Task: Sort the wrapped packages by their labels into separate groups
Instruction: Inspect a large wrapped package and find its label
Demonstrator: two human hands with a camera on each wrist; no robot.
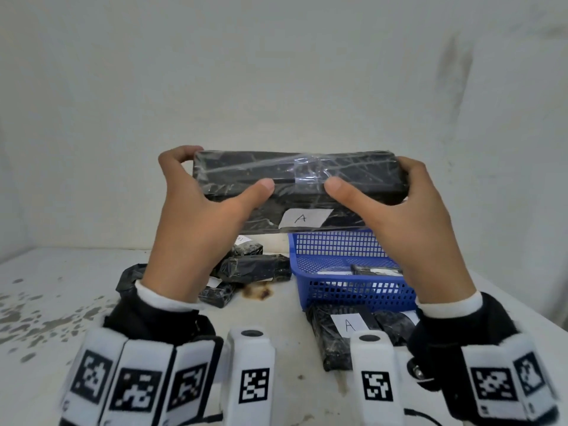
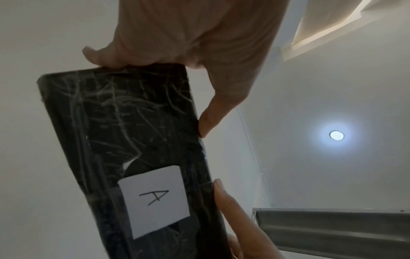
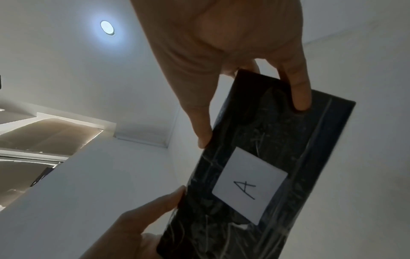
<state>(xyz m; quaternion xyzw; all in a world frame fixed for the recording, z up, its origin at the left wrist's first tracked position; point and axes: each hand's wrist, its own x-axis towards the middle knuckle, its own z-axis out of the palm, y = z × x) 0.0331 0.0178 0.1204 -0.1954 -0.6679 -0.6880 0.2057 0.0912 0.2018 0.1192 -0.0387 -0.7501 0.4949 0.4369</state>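
Black film-wrapped oblong package (image 1: 295,186)

- Long package (image 1: 295,176) held up in the air above the table (image 1: 61,318), in front of the wall (image 1: 276,72); left hand (image 1: 196,222) on its left end, right hand (image 1: 415,229) on its right end.
- Label (image 1: 302,218) on its underside.
- Basket (image 1: 347,290) on the table, below the package's right half; one package (image 1: 375,269) lies in it.
- Loose packages (image 1: 252,269) in a cluster just left of the basket.
- Labelled package (image 1: 335,336) on the table, right in front of the basket.
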